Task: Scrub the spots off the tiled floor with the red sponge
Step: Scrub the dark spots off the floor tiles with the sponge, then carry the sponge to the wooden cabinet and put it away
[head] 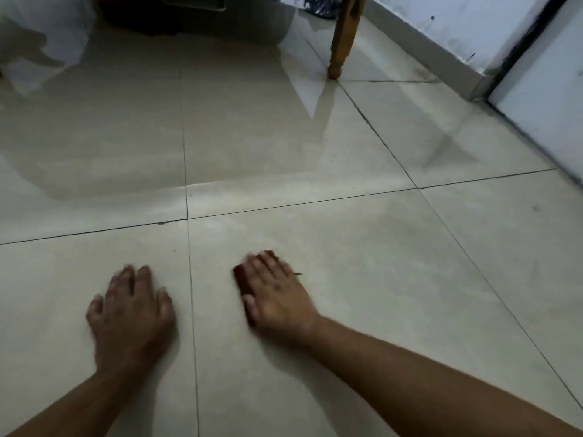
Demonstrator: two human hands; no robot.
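My right hand (277,294) lies flat on top of the red sponge (241,279), fingers straight and spread over it, pressing it to the tiled floor (362,263). Only the sponge's left edge and a sliver at the fingertips show; the rest is hidden under the palm. Whether the thumb curls round the sponge's edge I cannot tell; the frame is blurred there.

My left hand (132,313) rests palm-down on the neighbouring tile, fingers extended and slightly apart, holding nothing. A dark grout line (192,310) runs between the two hands.

Near the right hand's fingertips a small dark mark (297,274) sits on the tile. Further out, a wooden furniture leg (342,42) stands on the floor, with the white wall (457,23) to its right.
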